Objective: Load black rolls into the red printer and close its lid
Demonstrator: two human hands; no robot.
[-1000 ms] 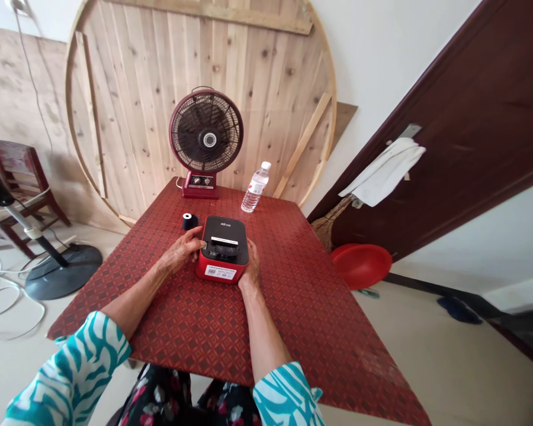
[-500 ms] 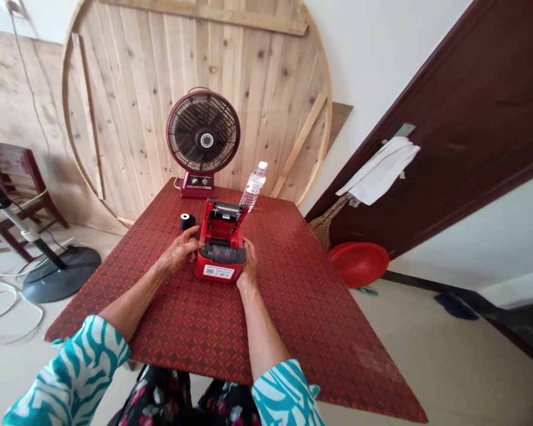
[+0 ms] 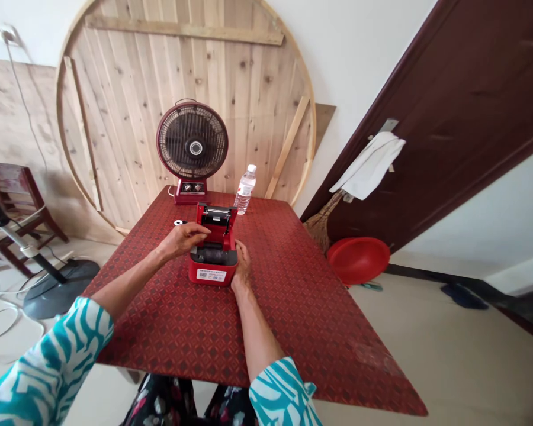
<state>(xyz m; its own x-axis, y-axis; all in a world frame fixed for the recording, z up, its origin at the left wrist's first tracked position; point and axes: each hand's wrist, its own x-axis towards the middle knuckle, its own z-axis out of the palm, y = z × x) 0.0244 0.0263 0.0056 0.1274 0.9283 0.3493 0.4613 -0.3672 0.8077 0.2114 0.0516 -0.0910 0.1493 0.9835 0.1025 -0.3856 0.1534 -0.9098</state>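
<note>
Red label printer (image 3: 213, 273) sits on the tabletop (image 3: 293, 307), a bit L of centre & nearer the far edge than the near one. Its front w/ label sticker (image 3: 211, 275) faces the person; lid (image 3: 216, 220) stands open at the back, nearly upright, so the long axis runs front-to-back, toward the desk fan (image 3: 192, 148).

Left hand (image 3: 182, 241) reaches in from the L, fingers (image 3: 199, 235) loosely curled, tips at the lid's L side; can't tell if they grip it. Right hand (image 3: 243, 266) lies along the printer's R side, fingers (image 3: 243, 254) unclenched, against the base.

Most open room is R of the printer, a long stretch to the R edge; less on the L. Near edge is well apart from it. Tabletop has a red diamond-pattern cover.

Small black roll (image 3: 180, 222) is just L of the lid, partly hidden by the left hand. Upright water bottle (image 3: 245, 189) is just behind the lid, to the R. Fan stands at the far edge, before a big round wooden board (image 3: 257, 89) leaning on the wall. To the R: dark-red door (image 3: 448, 118) w/ white towel (image 3: 368, 165); red basin (image 3: 358, 260) & broom (image 3: 320, 228) on the floor.
</note>
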